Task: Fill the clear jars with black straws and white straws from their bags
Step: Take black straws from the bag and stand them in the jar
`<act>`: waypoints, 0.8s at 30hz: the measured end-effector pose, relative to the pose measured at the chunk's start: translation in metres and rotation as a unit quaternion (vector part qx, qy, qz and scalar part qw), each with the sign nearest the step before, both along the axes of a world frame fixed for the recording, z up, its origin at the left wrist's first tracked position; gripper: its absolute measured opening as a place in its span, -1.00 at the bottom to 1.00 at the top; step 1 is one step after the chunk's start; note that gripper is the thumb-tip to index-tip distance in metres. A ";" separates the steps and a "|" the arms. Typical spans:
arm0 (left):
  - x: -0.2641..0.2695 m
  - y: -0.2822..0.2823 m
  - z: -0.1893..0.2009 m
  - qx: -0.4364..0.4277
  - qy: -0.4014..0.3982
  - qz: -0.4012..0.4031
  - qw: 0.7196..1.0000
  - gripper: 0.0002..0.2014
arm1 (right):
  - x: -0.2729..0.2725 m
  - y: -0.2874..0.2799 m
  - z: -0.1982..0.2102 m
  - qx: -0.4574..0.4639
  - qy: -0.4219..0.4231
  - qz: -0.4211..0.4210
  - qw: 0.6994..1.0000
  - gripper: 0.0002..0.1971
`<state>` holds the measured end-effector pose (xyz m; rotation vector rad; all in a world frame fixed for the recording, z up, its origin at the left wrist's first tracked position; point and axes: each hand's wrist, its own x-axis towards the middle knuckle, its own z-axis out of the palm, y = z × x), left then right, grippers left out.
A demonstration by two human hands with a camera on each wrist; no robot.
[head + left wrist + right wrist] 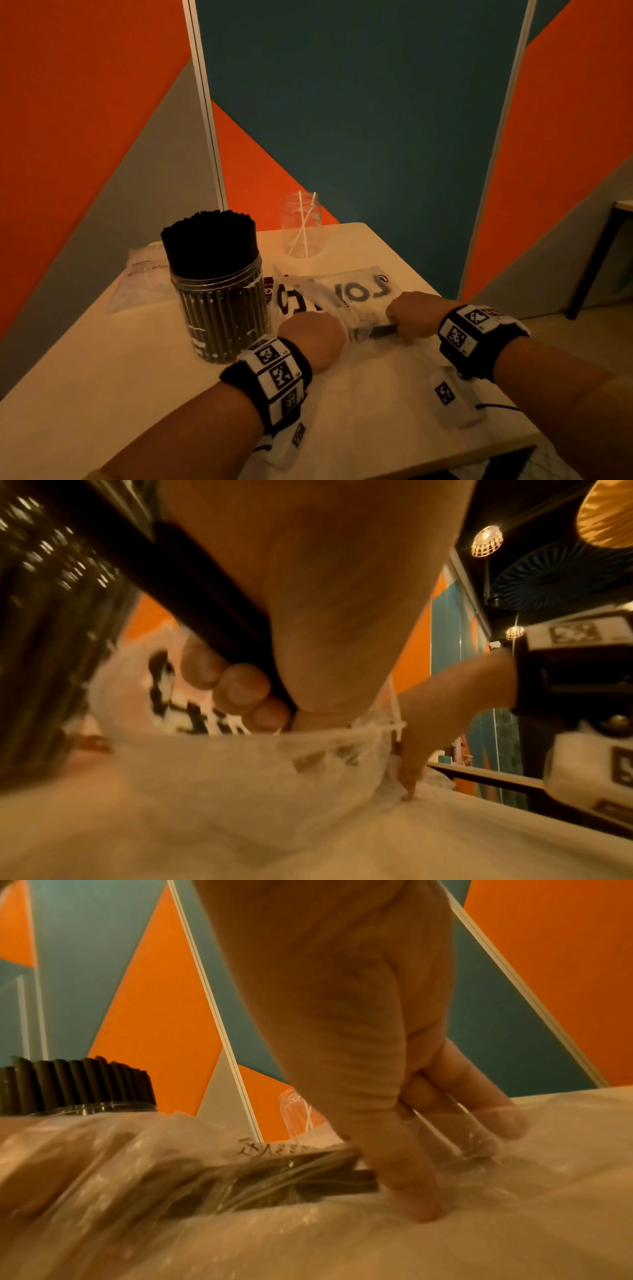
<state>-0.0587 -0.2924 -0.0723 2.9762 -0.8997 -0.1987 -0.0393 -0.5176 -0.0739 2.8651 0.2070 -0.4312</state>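
Two jars [222,301], two bags [335,301], two hands [311,337].

Bare forearms, no sleeves. Black wristband [270,370] on left wrist, black wristband [479,337] on right; both carry white blocks printed with black square markers.

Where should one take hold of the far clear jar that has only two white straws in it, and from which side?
Grip the far jar round its straight wall below the neck, coming from the right side, probably with the right hand. It stands upright; its two white straws lean out of the open mouth, so a grasp from above would likely knock them. The full jar of black straws blocks the left.
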 end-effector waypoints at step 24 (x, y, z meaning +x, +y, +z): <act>-0.041 0.105 0.065 -0.102 -0.213 0.058 0.970 -0.78 | -0.041 0.088 0.081 0.641 -0.199 -0.018 0.741 -0.36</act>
